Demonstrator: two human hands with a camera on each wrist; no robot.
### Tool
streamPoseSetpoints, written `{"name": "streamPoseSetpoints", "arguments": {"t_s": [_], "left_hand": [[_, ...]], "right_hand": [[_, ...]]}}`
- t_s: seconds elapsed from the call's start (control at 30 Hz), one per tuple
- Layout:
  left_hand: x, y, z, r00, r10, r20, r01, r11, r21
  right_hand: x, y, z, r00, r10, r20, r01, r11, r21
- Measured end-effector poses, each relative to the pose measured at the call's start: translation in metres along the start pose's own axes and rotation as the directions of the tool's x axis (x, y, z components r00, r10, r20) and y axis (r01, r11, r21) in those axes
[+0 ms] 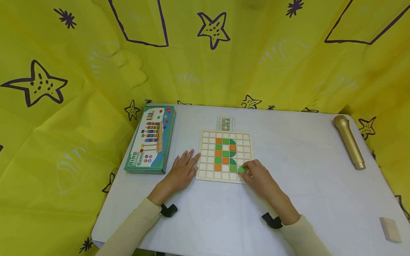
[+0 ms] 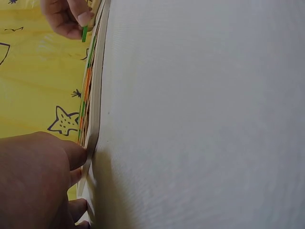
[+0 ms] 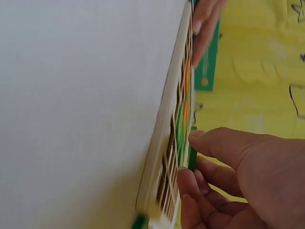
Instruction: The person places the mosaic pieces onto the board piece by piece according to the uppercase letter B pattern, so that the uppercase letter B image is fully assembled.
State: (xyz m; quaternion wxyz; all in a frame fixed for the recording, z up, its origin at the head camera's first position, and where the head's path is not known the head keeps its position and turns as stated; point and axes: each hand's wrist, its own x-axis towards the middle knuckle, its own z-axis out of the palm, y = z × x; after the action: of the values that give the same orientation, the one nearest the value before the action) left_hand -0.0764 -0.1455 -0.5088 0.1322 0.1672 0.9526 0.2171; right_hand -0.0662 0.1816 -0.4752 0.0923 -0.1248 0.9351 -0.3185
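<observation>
A pale wooden grid board [image 1: 209,167] lies in the middle of the table. Orange and green tiles [image 1: 218,153], some with a curved edge, fill part of its grid in an R-like shape. My right hand [image 1: 261,179] pinches a green tile [image 1: 242,170] between thumb and fingers, over the lower right cells. In the right wrist view that tile [image 3: 192,150] stands on edge, close to the board's face. My left hand [image 1: 182,171] rests flat at the board's left side, fingers spread, fingertips touching the rim. Behind the board is a small pattern card [image 1: 221,122].
A green-edged Ring Challenge Game box [image 1: 150,142] lies left of the board. A gold microphone [image 1: 349,141] is at the far right, with a pale wooden block [image 1: 390,230] near the right front edge. Yellow patterned cloth [image 1: 179,67] hangs behind the table.
</observation>
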Motion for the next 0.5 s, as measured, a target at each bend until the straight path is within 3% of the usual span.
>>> {"name": "streamPoseSetpoints", "arguments": {"t_s": [0.27, 0.5], "left_hand": [[0.001, -0.001, 0.000, 1.000, -0.005, -0.002, 0.005, 1.000, 0.003], [0.001, -0.002, 0.001, 1.000, -0.006, 0.001, 0.006, 1.000, 0.000]], "right_hand": [[0.009, -0.037, 0.036, 0.994, -0.111, 0.020, 0.111, 0.994, -0.020], [0.015, -0.049, 0.046, 0.981, -0.192, 0.015, 0.193, 0.980, -0.052]]}}
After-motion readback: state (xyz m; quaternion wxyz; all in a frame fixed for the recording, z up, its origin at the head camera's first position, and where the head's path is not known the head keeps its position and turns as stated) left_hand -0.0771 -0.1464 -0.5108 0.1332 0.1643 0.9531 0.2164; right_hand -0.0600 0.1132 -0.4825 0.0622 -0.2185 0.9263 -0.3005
